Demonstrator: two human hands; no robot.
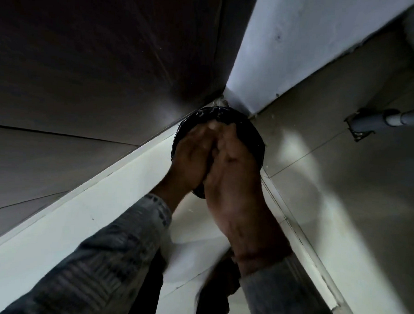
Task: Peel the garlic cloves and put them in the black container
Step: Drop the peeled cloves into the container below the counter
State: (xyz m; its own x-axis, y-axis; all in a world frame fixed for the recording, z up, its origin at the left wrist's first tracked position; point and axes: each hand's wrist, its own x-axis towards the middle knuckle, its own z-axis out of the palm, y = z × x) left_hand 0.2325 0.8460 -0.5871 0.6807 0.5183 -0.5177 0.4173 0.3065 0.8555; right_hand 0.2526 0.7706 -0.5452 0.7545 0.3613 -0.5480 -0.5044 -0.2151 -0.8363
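Observation:
A round black container [253,135], lined with shiny black plastic, stands in the corner where the dark cabinet meets the white wall. My left hand [194,154] and my right hand [234,162] are pressed side by side right over its opening, backs toward the camera, fingers pointing into it. A small pale bit [213,125] shows at the fingertips where both hands meet; it is too blurred to tell whether it is garlic or peel. Palms and whatever lies between them are hidden. Both forearms wear grey patterned sleeves.
A dark wood-grain cabinet face [99,59] fills the left. A white wall [299,42] rises behind the container. Pale floor tiles [342,161] spread to the right, with a grey pipe [390,118] above them. A white ledge [82,211] runs along the cabinet.

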